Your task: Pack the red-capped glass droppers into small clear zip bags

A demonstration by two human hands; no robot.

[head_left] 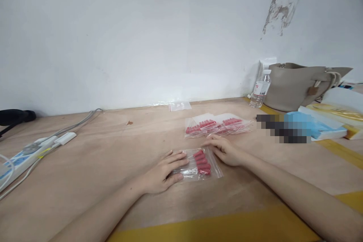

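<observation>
Both hands lay flat — left hand (164,172) and right hand (225,150) pressing the clear bag (200,164) of red pieces (202,162), gripping nothing — apparently at the sealing step, which called for firm pressure along the bag's mouth

— What carries everything?

— A pale plywood table (113,159) set against a white wall, with yellow tape (215,228) along its near edge and more on the right.

— What lies nearest the small clear bag of red pieces (202,164)?

— Both hands rest flat on the table at that bag. Just behind it lies a heap of similar bags (217,125). Farther behind, at the wall, lies one empty-looking clear bag (179,106).

— And to the bag's right?

— A water bottle (261,90) stands by a beige handbag (297,85), with a blue-and-white packet (323,126) in front of them.

— To its left?

— Well apart, a white power strip (25,157) with grey cables (79,123).
</observation>
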